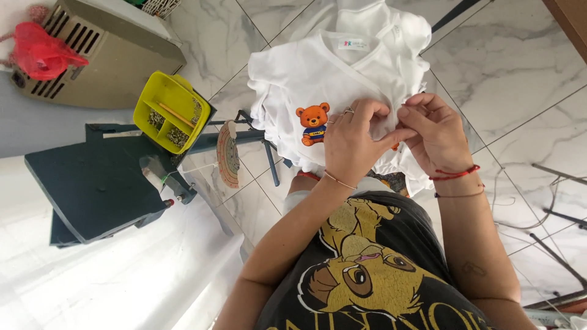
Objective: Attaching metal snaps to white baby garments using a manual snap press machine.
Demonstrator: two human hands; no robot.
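Pinching white baby shirt (pixel 318 79) (bear print), left hand (pixel 351 143) and right hand (pixel 437 131) fingers closed on fabric, yellow tray (pixel 173 110) nearby

You get bright, even daylight, glare blowing out the white cloth (pixel 110 275) lower left, soft shadows, edges bowed by wide-angle lens.

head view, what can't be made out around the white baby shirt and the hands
- White cotton baby shirt: lower hem hidden by both hands; top cut by frame edge.
- Left hand, right hand: whatever the fingertips pinch is covered.
- Yellow plastic compartment tray: contents too small to identify.
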